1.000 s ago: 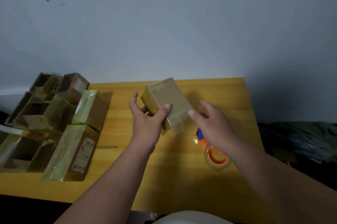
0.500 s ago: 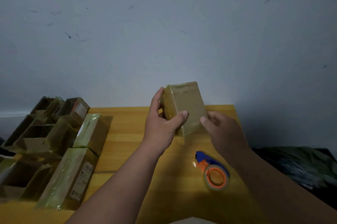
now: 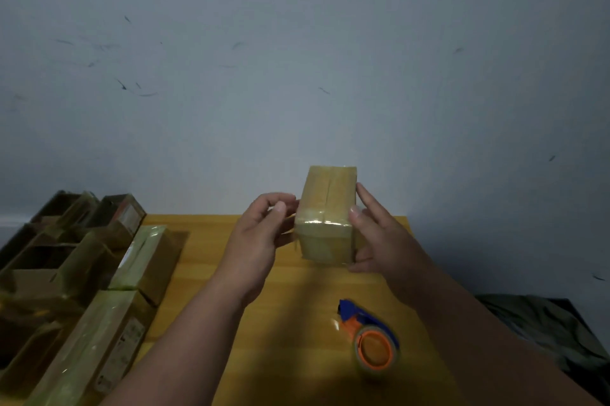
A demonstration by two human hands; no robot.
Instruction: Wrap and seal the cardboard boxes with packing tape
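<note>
**Between both hands, a taped box held above the table**

Above the far edge of the wooden table (image 3: 204,277), the small cardboard box (image 3: 325,217) was held in the air, its long axis running away from the person and tilted up toward the wall, with a glossy taped end facing the camera. The right hand (image 3: 376,240) lay flat against its right side, fingers straight, thumb under the near corner. The left hand (image 3: 260,234) sat just beside the left face, fingers loosely curled; whether it gripped the box could not be told. The tape dispenser (image 3: 371,338), blue and orange, lay on the table nearer the right arm. Wrapped boxes (image 3: 109,336) at the left carried labels too blurred to read.
</note>
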